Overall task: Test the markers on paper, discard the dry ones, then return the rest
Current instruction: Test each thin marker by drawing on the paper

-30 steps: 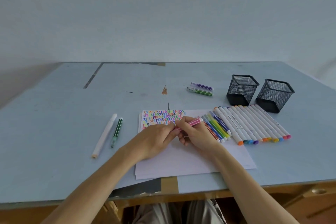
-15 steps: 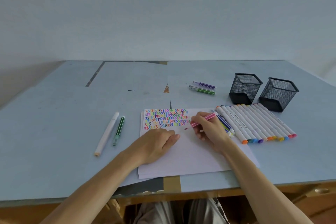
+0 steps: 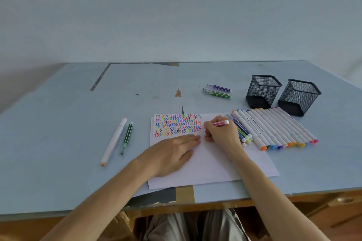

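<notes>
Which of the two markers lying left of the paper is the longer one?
The white marker is the longer. It has an orange end toward the person and lies left of the shorter green marker, which is striped dark green.

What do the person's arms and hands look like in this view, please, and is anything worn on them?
Both forearms are bare as far as the frame shows: no sleeves in view. The left hand and the right hand wear no gloves, and no rings, watch or bracelets can be seen on the fingers or wrists. No markings or bandages show on either arm. Light grey trousers are visible below the table edge.
</notes>
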